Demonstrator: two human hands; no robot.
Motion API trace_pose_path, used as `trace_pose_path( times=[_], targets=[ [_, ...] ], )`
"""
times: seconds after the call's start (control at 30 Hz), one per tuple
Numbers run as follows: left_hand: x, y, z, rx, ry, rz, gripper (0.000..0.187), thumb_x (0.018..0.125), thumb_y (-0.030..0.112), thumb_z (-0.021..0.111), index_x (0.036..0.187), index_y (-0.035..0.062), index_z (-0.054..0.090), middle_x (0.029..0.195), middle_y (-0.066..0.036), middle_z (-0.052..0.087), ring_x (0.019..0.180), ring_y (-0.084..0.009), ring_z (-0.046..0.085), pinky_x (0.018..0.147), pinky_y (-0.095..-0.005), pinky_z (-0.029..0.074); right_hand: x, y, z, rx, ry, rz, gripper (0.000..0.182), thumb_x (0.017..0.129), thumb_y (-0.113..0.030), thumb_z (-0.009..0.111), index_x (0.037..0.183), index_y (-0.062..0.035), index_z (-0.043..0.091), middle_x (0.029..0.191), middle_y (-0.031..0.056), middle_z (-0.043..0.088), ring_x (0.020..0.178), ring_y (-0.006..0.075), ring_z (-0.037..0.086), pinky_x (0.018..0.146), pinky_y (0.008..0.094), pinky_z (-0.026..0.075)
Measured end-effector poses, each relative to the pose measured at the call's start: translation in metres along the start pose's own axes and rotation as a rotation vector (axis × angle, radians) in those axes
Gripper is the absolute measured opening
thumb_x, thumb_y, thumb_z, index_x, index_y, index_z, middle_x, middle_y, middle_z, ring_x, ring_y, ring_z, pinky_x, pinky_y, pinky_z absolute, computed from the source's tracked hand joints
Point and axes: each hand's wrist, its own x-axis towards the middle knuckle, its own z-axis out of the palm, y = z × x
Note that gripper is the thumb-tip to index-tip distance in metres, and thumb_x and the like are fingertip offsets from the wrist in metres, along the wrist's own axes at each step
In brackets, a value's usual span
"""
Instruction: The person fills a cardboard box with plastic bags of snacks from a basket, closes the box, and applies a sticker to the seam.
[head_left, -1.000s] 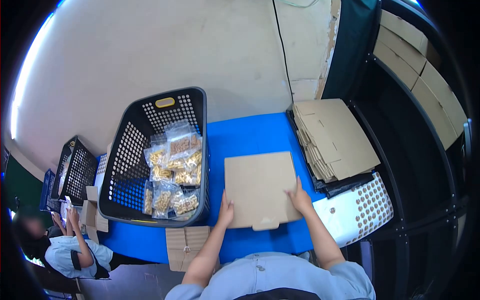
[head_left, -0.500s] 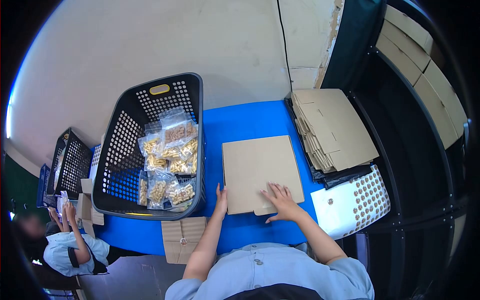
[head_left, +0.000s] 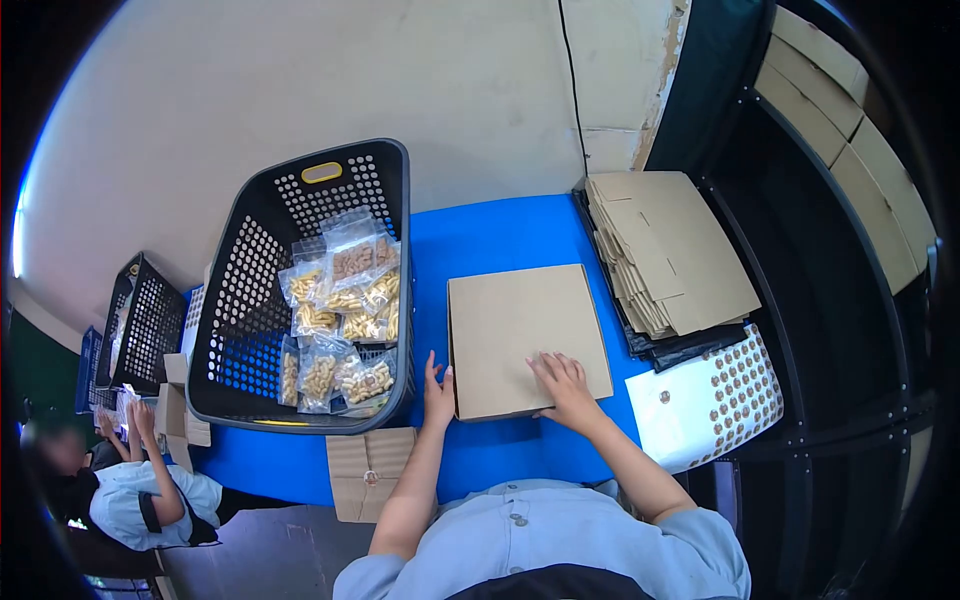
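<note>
A flat, square cardboard box (head_left: 525, 335) lies on the blue-covered table in front of me, its lid down. Against the box's left side rests my left hand (head_left: 438, 395), thumb and fingers apart. My right hand (head_left: 567, 388) lies on the lid near its front right part, fingers stretched out and a little blurred. Neither hand grips anything. To the left stands a black perforated basket (head_left: 225, 300) holding several clear bags of small yellowish pieces (head_left: 340, 310) and one bag of brown pieces (head_left: 355, 262).
Flattened cardboard boxes (head_left: 680, 250) are stacked at the right, behind a sheet of round stickers (head_left: 710, 400). A cardboard piece with a sticker (head_left: 370, 475) overhangs the front edge. A co-worker (head_left: 150, 490) handles something at the far left. Shelving with boxes (head_left: 860, 190) stands right.
The small flap that stuck out at the lid's front edge no longer shows. My right hand has shifted slightly on the lid; the left hand stays at the box's side.
</note>
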Motion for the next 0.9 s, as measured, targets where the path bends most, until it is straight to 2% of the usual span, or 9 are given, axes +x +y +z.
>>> trace_pose_path(
  times=[0.07,0.13,0.17,0.2,0.27,0.3,0.53,0.7,0.9],
  targets=[
    [-0.002,0.006,0.000,0.003,-0.011,-0.042,0.055,0.097,0.027,0.050,0.146,0.0165,0.026,0.125,-0.021,0.052,0.103,-0.0272,0.059,0.085,-0.0343,0.048,0.002,0.000,-0.004,0.024,0.008,0.014,0.106,0.058,-0.023,0.086,0.146,-0.0182,0.027,0.145,0.0126,0.033,0.134,0.0354,0.029,0.110,0.0521,0.021],
    [-0.005,0.011,0.002,0.041,-0.016,0.007,0.051,0.098,0.027,0.048,0.145,0.0173,0.029,0.119,-0.019,0.056,0.096,-0.0269,0.062,0.084,-0.0351,0.048,0.001,0.000,-0.007,0.006,0.030,0.016,0.109,0.059,-0.022,0.085,0.148,-0.0209,0.023,0.144,0.0117,0.033,0.134,0.0345,0.029,0.109,0.0535,0.023],
    [-0.006,0.013,0.004,0.046,0.013,0.008,0.044,0.099,0.024,0.046,0.141,0.0142,0.039,0.120,-0.019,0.059,0.103,-0.0280,0.061,0.089,-0.0348,0.047,0.001,-0.001,-0.009,0.003,0.028,0.015,0.109,0.059,-0.022,0.085,0.148,-0.0209,0.023,0.144,0.0117,0.033,0.134,0.0345,0.029,0.109,0.0535,0.023],
    [-0.004,0.012,0.004,0.041,0.012,0.004,0.044,0.099,0.024,0.046,0.141,0.0142,0.039,0.120,-0.019,0.059,0.103,-0.0280,0.061,0.089,-0.0348,0.047,0.002,-0.001,-0.011,0.001,0.041,0.021,0.107,0.059,-0.023,0.085,0.147,-0.0209,0.023,0.144,0.0116,0.034,0.134,0.0344,0.029,0.109,0.0538,0.022],
    [0.002,0.009,0.002,0.160,0.015,0.215,0.038,0.099,0.021,0.045,0.136,0.0118,0.048,0.124,-0.019,0.058,0.112,-0.0287,0.058,0.095,-0.0339,0.044,0.002,-0.001,-0.014,-0.005,0.042,0.032,0.106,0.060,-0.024,0.084,0.147,-0.0210,0.024,0.144,0.0114,0.034,0.134,0.0342,0.029,0.109,0.0540,0.022],
    [-0.001,0.021,0.001,0.089,0.008,0.142,0.034,0.100,0.019,0.044,0.132,0.0110,0.053,0.127,-0.018,0.057,0.119,-0.0283,0.054,0.099,-0.0326,0.042,0.003,0.000,-0.014,-0.016,0.063,0.025,0.104,0.060,-0.026,0.084,0.146,-0.0188,0.026,0.144,0.0114,0.035,0.134,0.0343,0.029,0.110,0.0531,0.021],
    [0.004,0.028,0.002,0.170,0.005,0.077,0.035,0.099,0.015,0.044,0.133,0.0141,0.051,0.123,-0.019,0.059,0.114,-0.0312,0.057,0.096,-0.0336,0.044,0.006,0.004,-0.018,-0.053,0.110,-0.013,0.099,0.062,-0.027,0.082,0.145,-0.0163,0.030,0.141,0.0083,0.041,0.134,0.0325,0.031,0.110,0.0517,0.020],
    [0.008,0.028,0.002,0.174,-0.010,0.113,0.037,0.098,0.015,0.046,0.134,0.0196,0.051,0.117,-0.020,0.061,0.109,-0.0332,0.059,0.092,-0.0366,0.047,0.009,0.005,-0.025,-0.005,0.118,0.013,0.099,0.063,-0.027,0.082,0.145,-0.0165,0.029,0.139,0.0075,0.045,0.134,0.0317,0.031,0.110,0.0523,0.019],
    [0.007,0.027,0.005,0.240,0.025,0.147,0.037,0.097,0.015,0.046,0.134,0.0201,0.051,0.113,-0.020,0.062,0.105,-0.0353,0.059,0.089,-0.0383,0.048,0.011,0.008,-0.020,0.035,0.084,0.043,0.101,0.062,-0.028,0.083,0.146,-0.0164,0.028,0.137,0.0089,0.046,0.134,0.0319,0.032,0.110,0.0521,0.018]
  ],
)
